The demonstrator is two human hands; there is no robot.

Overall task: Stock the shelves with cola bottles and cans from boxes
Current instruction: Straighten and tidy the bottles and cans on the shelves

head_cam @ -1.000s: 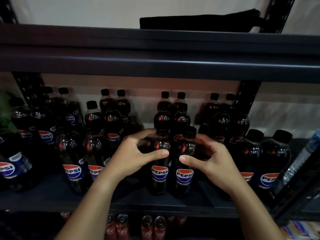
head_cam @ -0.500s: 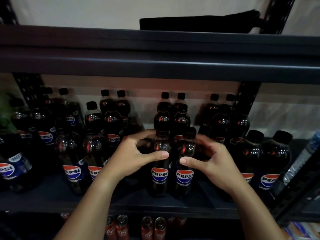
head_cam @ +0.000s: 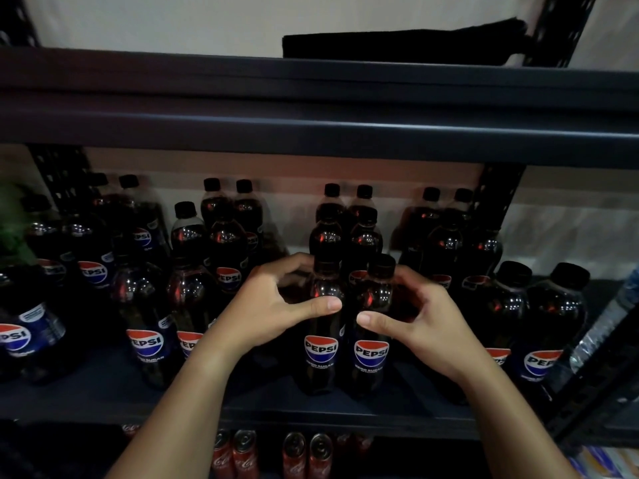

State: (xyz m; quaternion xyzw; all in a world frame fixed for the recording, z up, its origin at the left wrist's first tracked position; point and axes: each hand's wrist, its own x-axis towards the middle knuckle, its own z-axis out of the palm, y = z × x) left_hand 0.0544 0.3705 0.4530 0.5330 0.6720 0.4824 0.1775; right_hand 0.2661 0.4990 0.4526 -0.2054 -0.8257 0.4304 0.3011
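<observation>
Two dark Pepsi bottles stand side by side at the front of the dark metal shelf [head_cam: 262,414]. My left hand [head_cam: 273,305] grips the left bottle [head_cam: 321,354] around its shoulder, thumb across the front. My right hand [head_cam: 425,323] grips the right bottle [head_cam: 371,357] the same way, just below its black cap. Both bottles stand upright on the shelf with labels facing me. Rows of several more Pepsi bottles [head_cam: 145,344] fill the shelf to the left, behind and to the right.
An upper shelf beam [head_cam: 311,126] runs overhead with a black flat object [head_cam: 397,43] on top. Red cola cans [head_cam: 242,454] stand on the shelf below. A clear water bottle [head_cam: 605,326] leans at the far right by the upright post [head_cam: 494,195].
Both hands stay wrapped around the two front bottles; hands and bottles have barely shifted.
</observation>
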